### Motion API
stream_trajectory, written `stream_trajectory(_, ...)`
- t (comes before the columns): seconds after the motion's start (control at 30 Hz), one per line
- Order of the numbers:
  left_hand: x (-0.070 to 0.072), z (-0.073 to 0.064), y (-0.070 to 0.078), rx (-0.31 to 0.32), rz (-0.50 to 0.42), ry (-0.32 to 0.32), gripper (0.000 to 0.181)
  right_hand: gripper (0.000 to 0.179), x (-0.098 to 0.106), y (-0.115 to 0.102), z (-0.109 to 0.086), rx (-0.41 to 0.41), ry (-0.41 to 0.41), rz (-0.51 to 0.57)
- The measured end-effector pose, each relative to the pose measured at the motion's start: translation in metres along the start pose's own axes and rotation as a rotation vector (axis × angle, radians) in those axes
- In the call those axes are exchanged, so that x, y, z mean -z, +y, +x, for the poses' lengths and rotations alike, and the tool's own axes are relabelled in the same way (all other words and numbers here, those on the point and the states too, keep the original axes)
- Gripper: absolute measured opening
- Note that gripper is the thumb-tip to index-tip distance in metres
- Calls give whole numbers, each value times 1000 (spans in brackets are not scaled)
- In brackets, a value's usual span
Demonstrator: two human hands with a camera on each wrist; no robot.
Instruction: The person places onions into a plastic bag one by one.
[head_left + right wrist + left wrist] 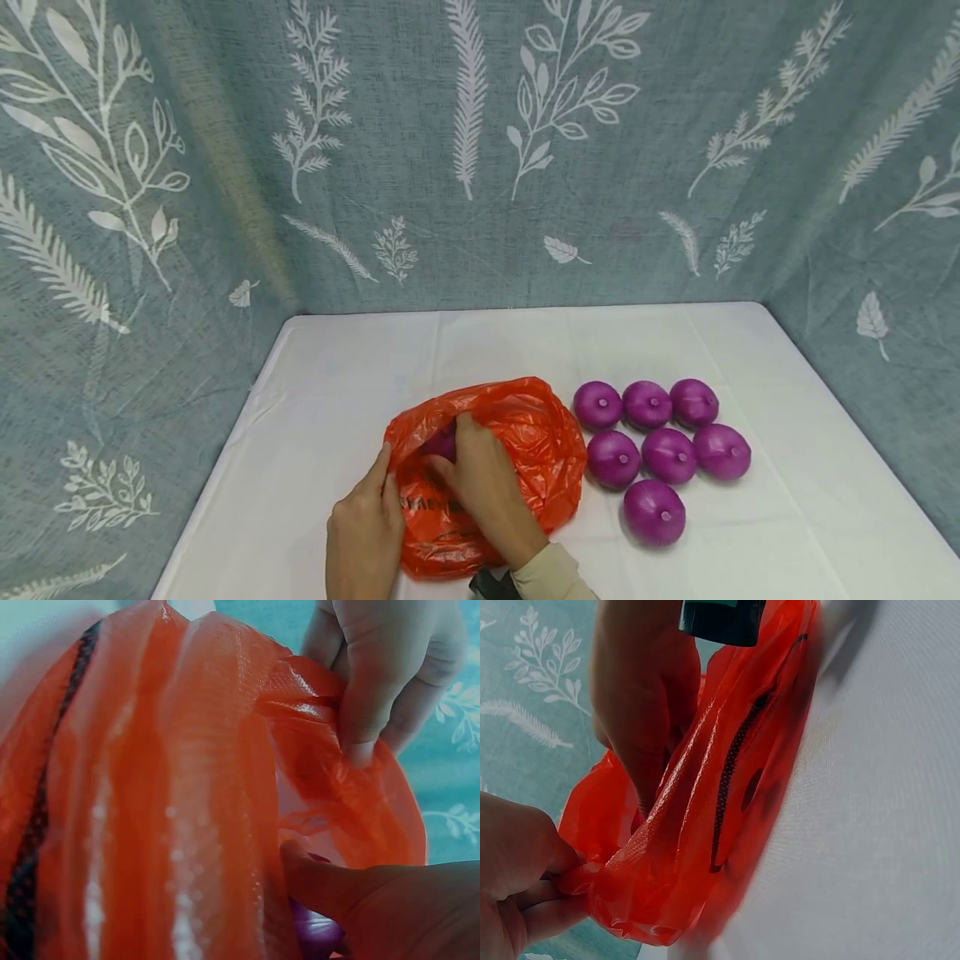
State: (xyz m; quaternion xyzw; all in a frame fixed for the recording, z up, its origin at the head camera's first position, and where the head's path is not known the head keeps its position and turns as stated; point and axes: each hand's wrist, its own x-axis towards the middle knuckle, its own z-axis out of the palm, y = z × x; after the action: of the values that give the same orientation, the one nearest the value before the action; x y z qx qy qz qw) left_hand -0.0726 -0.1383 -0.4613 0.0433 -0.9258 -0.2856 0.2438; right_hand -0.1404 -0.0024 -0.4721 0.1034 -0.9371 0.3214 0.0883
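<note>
A red plastic bag [536, 475] with dark printing lies with its mouth open on the white table. My left hand [365, 523] pinches the bag's rim on its left side; in the left wrist view that left hand [525, 877] has the film bunched between thumb and fingers. Down inside the bag mouth, my right hand [487, 483] grips a purple onion [441, 442], a round, glossy thing. The right wrist view shows part of this onion [315, 930] below the right thumb [322, 881]; the other right fingers are mostly hidden.
Several more purple onions [669, 456] with small pale nubs stand in rows right of the bag, one [654, 513] nearer the front. The white tabletop [300, 400] is backed by a grey-green leaf-patterned curtain [420, 150]. A dark wrist device [495, 585] shows by the right sleeve.
</note>
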Motion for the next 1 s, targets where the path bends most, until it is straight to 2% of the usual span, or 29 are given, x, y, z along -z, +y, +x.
stream_trajectory(0.3,0,0,2,-4,0,14,40,63,11,-1,-4,-47,-42,33)
stream_trajectory(0.6,0,-1,2,0,3,3,40,52,49,6,-10,-44,-58,72)
stream_trajectory(0.7,0,0,2,9,4,-1,40,47,65,11,-13,-59,-35,106)
stream_trajectory(0.9,0,1,4,16,3,-16,41,38,97,24,-14,-56,101,132)
stream_trajectory(1.0,0,1,5,5,-1,-16,40,38,110,29,-15,-70,139,168)
